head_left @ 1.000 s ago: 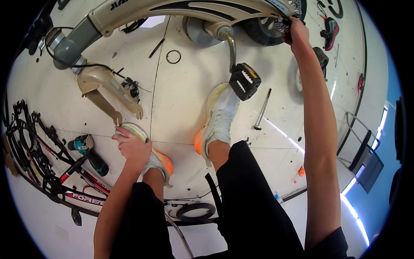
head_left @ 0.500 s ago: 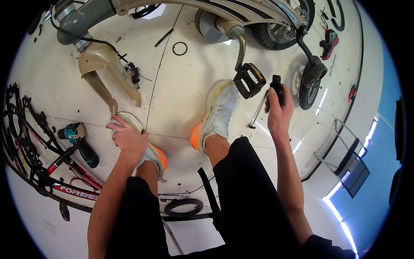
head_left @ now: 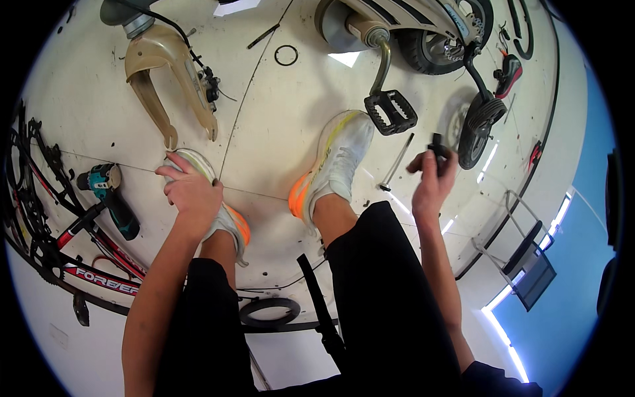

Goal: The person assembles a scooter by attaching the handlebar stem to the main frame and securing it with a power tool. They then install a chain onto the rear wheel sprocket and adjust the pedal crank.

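The left grip (head_left: 194,193) lies loosely spread, palm down, while the right grip (head_left: 432,184) curls inward.

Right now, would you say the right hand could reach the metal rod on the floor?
Probably yes: the metal rod lies close beside the right hand with nothing visible between, though that hand holds a black part.

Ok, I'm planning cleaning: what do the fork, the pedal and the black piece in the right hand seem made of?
Fork: probably metal in smooth tan paint, with soft highlights. Pedal: likely moulded plastic, black with only dull reflections. Black piece in the right hand: possibly plastic, but too blurred to tell.
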`<state>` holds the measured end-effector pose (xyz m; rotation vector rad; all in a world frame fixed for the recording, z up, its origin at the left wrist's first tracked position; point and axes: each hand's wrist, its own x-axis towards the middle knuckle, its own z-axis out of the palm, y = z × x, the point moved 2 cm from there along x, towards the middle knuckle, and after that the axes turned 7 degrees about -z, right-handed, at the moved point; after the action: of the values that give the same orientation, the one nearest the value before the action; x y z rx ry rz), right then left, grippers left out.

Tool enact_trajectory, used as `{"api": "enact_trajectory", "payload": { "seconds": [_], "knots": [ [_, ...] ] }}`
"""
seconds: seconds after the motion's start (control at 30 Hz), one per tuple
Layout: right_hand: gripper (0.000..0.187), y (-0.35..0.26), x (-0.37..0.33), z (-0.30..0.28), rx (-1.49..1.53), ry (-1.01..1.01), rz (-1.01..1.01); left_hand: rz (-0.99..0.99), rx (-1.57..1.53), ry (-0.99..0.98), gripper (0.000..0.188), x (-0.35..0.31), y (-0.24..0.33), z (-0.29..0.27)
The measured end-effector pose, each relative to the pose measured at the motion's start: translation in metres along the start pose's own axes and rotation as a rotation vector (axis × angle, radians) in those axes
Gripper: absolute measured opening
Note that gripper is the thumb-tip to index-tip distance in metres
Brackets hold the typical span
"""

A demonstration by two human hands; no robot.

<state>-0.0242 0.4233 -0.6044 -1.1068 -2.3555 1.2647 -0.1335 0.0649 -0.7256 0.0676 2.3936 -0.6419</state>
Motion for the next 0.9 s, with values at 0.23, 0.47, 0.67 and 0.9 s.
{"api": "enact_trajectory", "payload": {
  "seconds": [0.23, 0.47, 0.67, 0.9],
  "knots": [
    [0.024, -0.009, 0.012, 0.007, 0.255, 0.194, 0.026, -0.02, 0.009, 0.055, 0.116, -0.004, -0.001, 0.001],
    [0.025, -0.031, -0.007, 0.007, 0.176, 0.09, 0.143, -0.001, 0.064, 0.024, 0.117, -0.001, 0.002, 0.005],
    [0.017, -0.073, -0.021, -0.006, 0.034, 0.214, -0.457, -0.033, 0.003, -0.006, 0.119, -0.004, 0.0, 0.004],
    [0.026, 0.001, -0.023, 0.023, -0.479, -0.248, 0.054, -0.006, 0.064, -0.039, 0.118, 0.002, 0.012, 0.001]
  ]
}}
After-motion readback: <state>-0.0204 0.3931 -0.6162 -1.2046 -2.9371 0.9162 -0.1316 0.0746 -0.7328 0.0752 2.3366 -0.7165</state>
